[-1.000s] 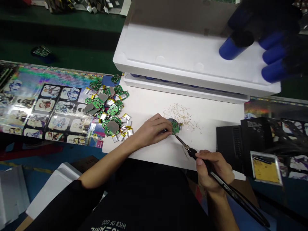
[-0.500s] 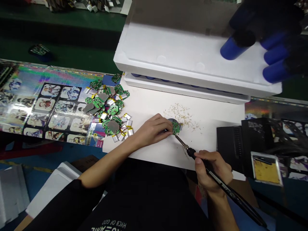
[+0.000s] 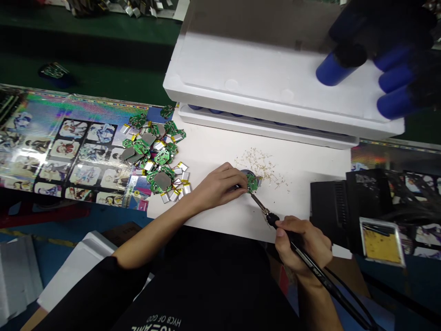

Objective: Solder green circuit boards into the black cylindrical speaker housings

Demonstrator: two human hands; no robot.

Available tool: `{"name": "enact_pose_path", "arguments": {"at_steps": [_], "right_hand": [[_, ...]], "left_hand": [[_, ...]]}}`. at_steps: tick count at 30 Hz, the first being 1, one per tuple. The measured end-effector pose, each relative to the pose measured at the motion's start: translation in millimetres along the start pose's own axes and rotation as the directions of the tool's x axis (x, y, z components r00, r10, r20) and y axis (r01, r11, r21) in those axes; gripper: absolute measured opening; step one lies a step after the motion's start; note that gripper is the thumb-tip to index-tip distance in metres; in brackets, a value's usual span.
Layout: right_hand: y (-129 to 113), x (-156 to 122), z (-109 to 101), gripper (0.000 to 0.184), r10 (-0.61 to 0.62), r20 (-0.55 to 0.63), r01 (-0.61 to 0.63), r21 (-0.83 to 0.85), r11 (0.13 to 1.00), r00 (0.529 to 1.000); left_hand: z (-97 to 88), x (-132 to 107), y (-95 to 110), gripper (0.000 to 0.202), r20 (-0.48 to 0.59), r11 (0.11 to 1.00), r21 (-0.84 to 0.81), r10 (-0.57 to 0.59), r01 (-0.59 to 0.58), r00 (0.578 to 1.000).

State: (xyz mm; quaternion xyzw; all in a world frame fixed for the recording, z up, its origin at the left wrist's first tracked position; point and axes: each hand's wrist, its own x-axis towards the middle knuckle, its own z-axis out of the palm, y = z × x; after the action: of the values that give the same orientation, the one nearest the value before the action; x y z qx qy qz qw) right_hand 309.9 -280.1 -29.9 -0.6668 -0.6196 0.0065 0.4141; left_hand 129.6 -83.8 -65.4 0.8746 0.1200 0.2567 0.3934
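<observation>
My right hand [image 3: 305,243] grips a black soldering iron [image 3: 270,216] by its handle, and its metal tip reaches the lower edge of a small green circuit board [image 3: 252,183]. The board sits on a round dark part, mostly hidden, on the white work surface. From the left, my left hand [image 3: 223,185] has its fingers pinched together at the board's edge. Whether they also hold a wire cannot be made out. A small silver battery lies against the board's right side. Tiny tan bits [image 3: 257,158] are scattered just behind it.
A heap of green circuit boards with silver batteries [image 3: 161,156] lies on the left. Behind stand stacked white foam trays [image 3: 241,87] with blue cylinders [image 3: 332,69]. On the right are a black box [image 3: 330,211] and a small tray with a yellow sponge [image 3: 382,246].
My right hand and the soldering iron's handle have shifted slightly left, with the tip still at the board. The left hand and the board stay where they were.
</observation>
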Motion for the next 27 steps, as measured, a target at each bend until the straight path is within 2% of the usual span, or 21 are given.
{"name": "enact_pose_path", "arguments": {"at_steps": [6, 13, 17, 22, 24, 27], "right_hand": [[-0.4, -6.0, -1.3, 0.004, 0.077, -0.033, -0.075, 0.037, 0.996, 0.997], [11.8, -22.0, -4.7, 0.002, 0.204, -0.17, -0.159, 0.243, 0.957, 0.964], [17.3, -26.0, -2.5, 0.011, 0.344, -0.296, -0.23, 0.358, 0.905, 0.891], [20.9, -22.5, -1.3, 0.016, 0.498, -0.389, -0.346, 0.398, 0.85, 0.775], [21.2, -19.1, -1.2, 0.018, 0.515, -0.421, -0.359, 0.397, 0.845, 0.747], [20.1, -14.7, -0.1, 0.02, 0.524, -0.44, -0.339, 0.432, 0.836, 0.729]], "left_hand": [[-0.5, 0.1, 0.2, 0.014, -0.003, 1.0, 0.005, -0.005, 0.005, 1.0], [0.9, 0.1, -2.2, 0.013, -0.009, 1.0, 0.014, 0.018, -0.017, 1.0], [1.2, 0.2, -1.5, 0.01, -0.023, 0.999, 0.016, 0.042, -0.042, 0.999], [1.2, -1.4, -0.4, 0.009, -0.041, 0.994, 0.085, 0.072, -0.068, 0.997], [1.6, -3.5, 0.5, 0.009, -0.046, 0.991, 0.115, 0.071, -0.066, 0.996], [4.0, -8.5, 2.9, 0.009, -0.09, 0.988, 0.153, 0.049, -0.035, 0.995]]}}
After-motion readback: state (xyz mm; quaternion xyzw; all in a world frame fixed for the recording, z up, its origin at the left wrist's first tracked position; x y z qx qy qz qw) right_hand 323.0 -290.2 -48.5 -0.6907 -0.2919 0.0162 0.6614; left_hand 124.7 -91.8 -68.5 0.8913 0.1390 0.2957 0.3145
